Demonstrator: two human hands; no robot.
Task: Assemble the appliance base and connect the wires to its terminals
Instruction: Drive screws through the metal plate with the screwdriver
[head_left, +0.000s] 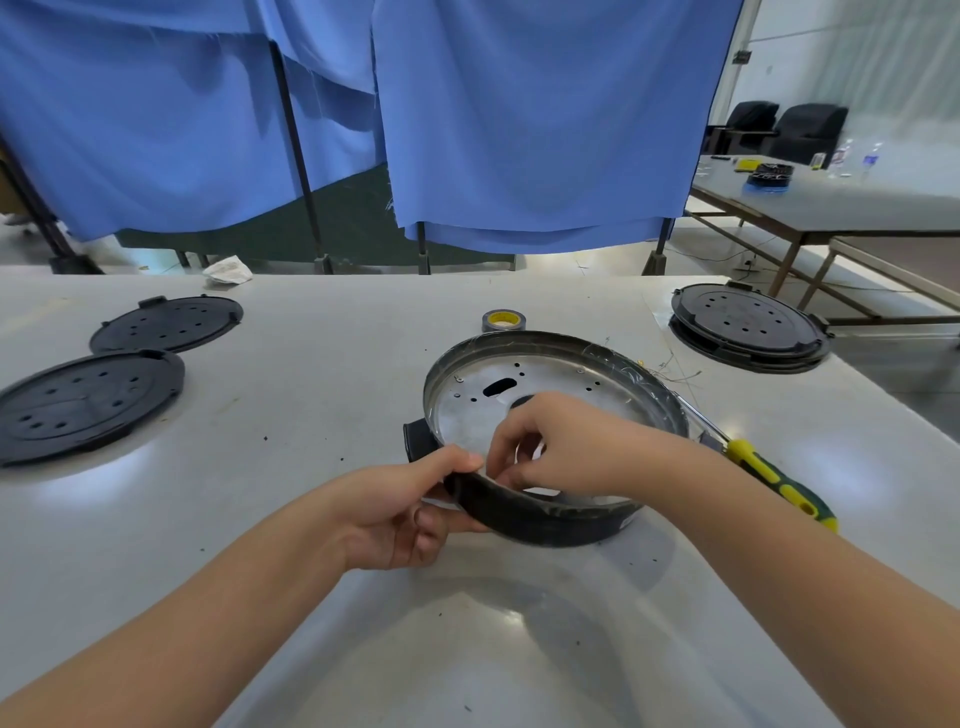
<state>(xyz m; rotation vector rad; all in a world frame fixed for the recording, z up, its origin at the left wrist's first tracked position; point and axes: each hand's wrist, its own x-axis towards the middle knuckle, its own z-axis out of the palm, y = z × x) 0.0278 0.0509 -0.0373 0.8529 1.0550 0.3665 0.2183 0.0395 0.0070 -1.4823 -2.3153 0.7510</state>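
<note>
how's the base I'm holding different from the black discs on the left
The base is a deep ring with a shiny metal floor; the discs are flat, matte black. The left hand holds the base tilted off the table, while the discs lie flat, untouched. Both are round with small holes.

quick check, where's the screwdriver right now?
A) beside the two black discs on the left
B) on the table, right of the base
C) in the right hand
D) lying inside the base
B: the screwdriver lies on the table to the right of the base, its yellow and green handle untouched; the right hand reaches inside the base and the left hand grips its near rim.
</note>
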